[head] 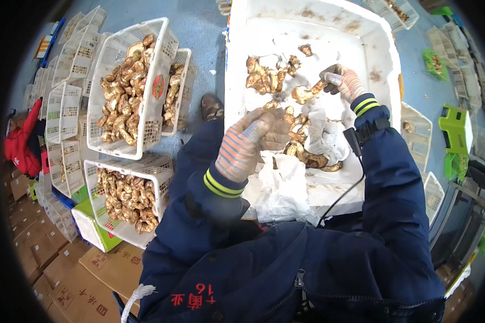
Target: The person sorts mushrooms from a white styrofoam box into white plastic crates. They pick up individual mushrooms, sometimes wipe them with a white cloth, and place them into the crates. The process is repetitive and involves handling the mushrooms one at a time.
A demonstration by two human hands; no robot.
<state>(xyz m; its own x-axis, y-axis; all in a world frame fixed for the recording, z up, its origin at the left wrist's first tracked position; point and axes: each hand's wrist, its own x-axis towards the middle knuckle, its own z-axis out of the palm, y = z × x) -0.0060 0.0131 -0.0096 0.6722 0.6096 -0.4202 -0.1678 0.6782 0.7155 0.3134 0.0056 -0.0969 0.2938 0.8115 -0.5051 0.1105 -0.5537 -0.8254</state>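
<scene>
In a striped, dirt-stained knit glove, my right hand [341,82] pinches one end of a brown-and-cream mushroom [305,94], over a white foam box [378,52]. My left hand [256,141], gloved alike, is over the near left part of the box. Motion blur on its fingers hides whether they hold anything. Loose mushrooms [262,76] lie at the box's left side, and more mushrooms [299,151] sit between and below my hands. Crumpled white paper [327,139] partly covers these. Another white sheet [285,185] drapes over the near wall.
Left of me stand white plastic crates [145,133] [161,194] filled with mushrooms; a narrower crate [186,101] is behind. Cardboard boxes [109,266] lie at lower left. A person in red [24,141] is at far left. Green stools [452,129] stand right. A black cable [343,194] hangs from my right wrist.
</scene>
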